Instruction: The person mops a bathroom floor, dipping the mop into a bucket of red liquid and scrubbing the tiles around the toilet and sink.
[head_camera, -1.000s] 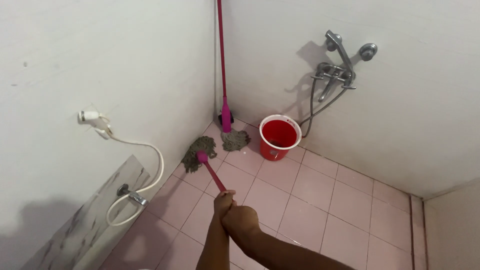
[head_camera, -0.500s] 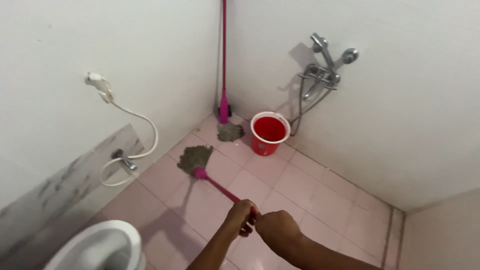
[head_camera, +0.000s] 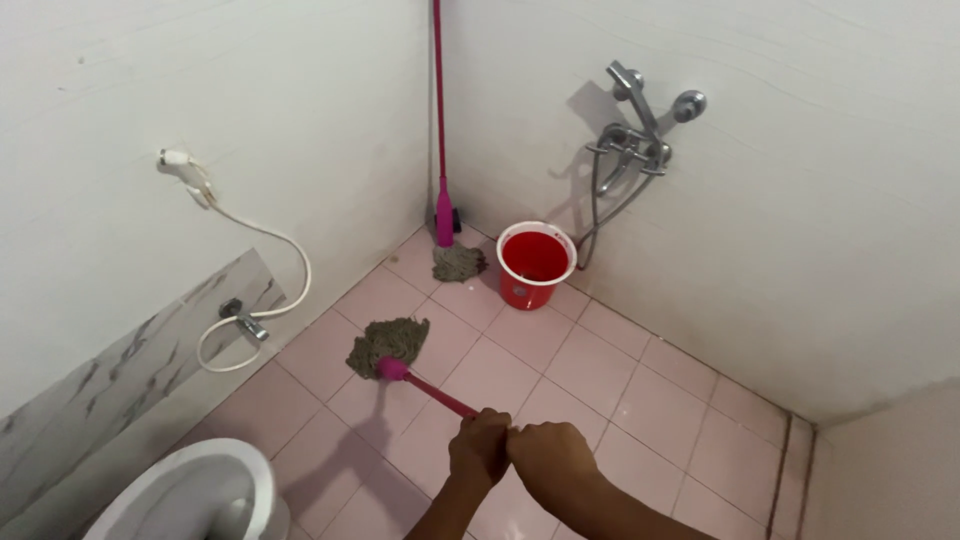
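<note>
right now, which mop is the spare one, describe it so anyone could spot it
Find the far corner where the two white walls meet, left of the red bucket. The spare mop stands upright there, its pink handle against the corner; the other mop lies low, gripped by both hands.

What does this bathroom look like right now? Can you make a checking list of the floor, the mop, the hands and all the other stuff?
Surface: pink tiled floor, no puddles or dirt that I can make out.
Job's things: mop with a pink handle, its grey string head lying on the floor near the left wall.
Clutter: second mop standing upright in the corner; red bucket on the floor beside it.
Hands: left hand and right hand both closed on the mop handle, side by side.
Cables: white spray hose looping down the left wall; metal shower hose hanging under the tap.
Surroundings: white walls, shower tap, white toilet at bottom left.
</note>
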